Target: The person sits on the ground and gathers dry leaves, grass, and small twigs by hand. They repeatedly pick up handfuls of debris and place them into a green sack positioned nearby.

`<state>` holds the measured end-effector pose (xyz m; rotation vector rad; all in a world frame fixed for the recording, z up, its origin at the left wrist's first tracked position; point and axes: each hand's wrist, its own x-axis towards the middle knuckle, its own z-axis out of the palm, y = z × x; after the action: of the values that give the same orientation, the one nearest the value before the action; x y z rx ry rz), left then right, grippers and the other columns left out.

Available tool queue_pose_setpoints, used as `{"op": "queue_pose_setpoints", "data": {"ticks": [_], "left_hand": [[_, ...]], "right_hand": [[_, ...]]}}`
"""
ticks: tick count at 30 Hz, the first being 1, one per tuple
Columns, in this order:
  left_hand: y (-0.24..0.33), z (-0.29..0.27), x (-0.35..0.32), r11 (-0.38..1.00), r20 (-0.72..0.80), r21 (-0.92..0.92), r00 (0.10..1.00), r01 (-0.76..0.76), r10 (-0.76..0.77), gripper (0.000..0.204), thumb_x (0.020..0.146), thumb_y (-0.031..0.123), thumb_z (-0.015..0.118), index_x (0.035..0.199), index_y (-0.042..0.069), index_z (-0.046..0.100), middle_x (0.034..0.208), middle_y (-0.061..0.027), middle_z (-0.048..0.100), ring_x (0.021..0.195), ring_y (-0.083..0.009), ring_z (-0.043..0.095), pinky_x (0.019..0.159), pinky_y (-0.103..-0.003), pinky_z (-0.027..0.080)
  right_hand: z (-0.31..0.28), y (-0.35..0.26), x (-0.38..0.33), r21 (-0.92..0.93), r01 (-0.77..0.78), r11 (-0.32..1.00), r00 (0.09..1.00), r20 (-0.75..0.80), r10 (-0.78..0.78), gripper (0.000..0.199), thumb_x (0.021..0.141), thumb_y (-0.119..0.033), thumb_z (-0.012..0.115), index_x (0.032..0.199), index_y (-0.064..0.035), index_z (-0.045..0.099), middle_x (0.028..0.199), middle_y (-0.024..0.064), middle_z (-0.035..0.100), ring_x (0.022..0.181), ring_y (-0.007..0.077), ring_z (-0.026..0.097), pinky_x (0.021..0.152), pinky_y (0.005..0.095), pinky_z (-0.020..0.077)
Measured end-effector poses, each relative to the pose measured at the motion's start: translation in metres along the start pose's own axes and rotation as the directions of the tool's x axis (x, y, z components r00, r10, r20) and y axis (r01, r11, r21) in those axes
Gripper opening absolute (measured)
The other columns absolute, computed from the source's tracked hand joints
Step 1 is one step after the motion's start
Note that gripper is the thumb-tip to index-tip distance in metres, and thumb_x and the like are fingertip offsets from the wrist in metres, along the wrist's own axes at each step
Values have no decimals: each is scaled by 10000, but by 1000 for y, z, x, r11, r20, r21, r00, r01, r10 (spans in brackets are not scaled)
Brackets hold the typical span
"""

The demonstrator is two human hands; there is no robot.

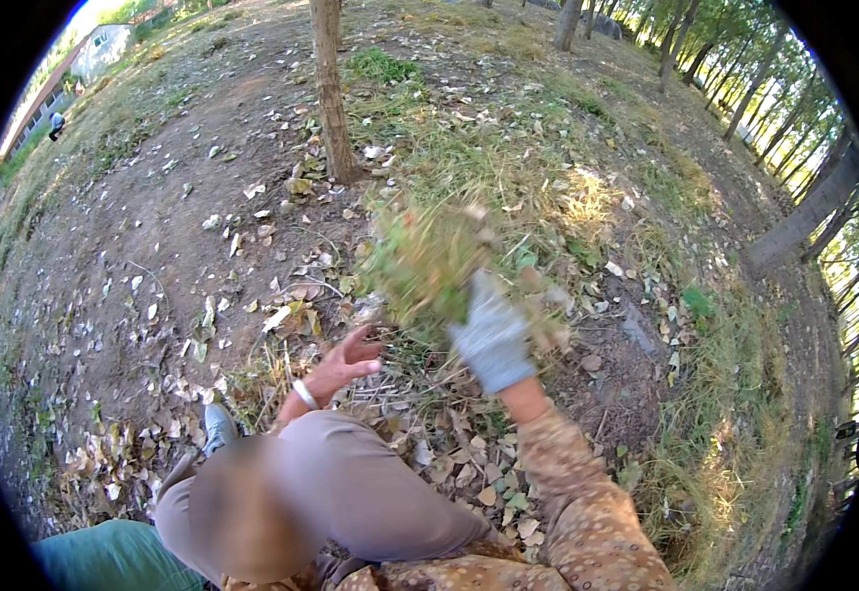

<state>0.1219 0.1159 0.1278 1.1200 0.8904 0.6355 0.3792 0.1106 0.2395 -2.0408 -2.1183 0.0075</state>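
My right hand (494,335), in a light grey work glove, is closed round a loose bunch of grass (425,261). The bunch is smeared by motion, with green and yellowish blades spread out ahead of the glove. My bare left hand (346,364) has a pale bangle (304,395) at the wrist and is held just above the leaf-strewn ground. Its fingers are apart and it holds nothing. Dry fallen leaves (489,473) lie below and between the two hands.
A slim tree trunk (331,94) stands just ahead. Cut or flattened grass (725,453) lies along the right, near a leaning trunk (809,217). My bent knee (361,473) and shoe (220,428) are close by. Far left, a person (56,124) is near a building (40,113).
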Motion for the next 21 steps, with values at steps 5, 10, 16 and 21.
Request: {"op": "queue_pose_setpoints", "data": {"ticks": [5, 10, 16, 21], "left_hand": [[-97, 5, 16, 983, -289, -159, 947, 95, -138, 521, 802, 247, 727, 1229, 25, 527, 1109, -66, 617, 982, -196, 584, 883, -384, 452], [-146, -18, -5, 813, -577, -576, 749, -90, -325, 344, 826, 91, 646, 1150, 10, 564, 1053, -77, 632, 920, -222, 597, 822, -379, 483], [-148, -91, -56, 815, -616, -559, 735, -154, -284, 307, 842, 84, 611, 1145, 54, 577, 1049, -50, 633, 863, -183, 605, 757, -342, 502], [-149, -162, -125, 999, -902, -40, 429, 20, -45, 293, 794, 138, 625, 1050, -4, 608, 938, -130, 658, 845, -286, 625, 748, -384, 487]], "right_hand": [[159, -59, -74, 209, 404, 891, 893, 121, -433, 904, 786, -489, 599, 1394, 79, 246, 1402, 299, 323, 1164, 396, 468, 987, 442, 378], [173, -60, -100, 487, 492, 722, 777, 130, -616, 716, 866, -448, 535, 1379, 16, 352, 1421, 212, 373, 1199, 323, 496, 956, 399, 423], [130, -12, -37, 314, 458, 832, 883, -272, -383, 373, 914, -286, 563, 1210, -61, 559, 1151, 125, 615, 985, 259, 628, 824, 346, 522], [174, -11, 22, 344, 302, 889, 949, -192, -249, 450, 888, -353, 593, 1221, -51, 565, 1161, 125, 617, 957, 235, 639, 787, 307, 520]]}}
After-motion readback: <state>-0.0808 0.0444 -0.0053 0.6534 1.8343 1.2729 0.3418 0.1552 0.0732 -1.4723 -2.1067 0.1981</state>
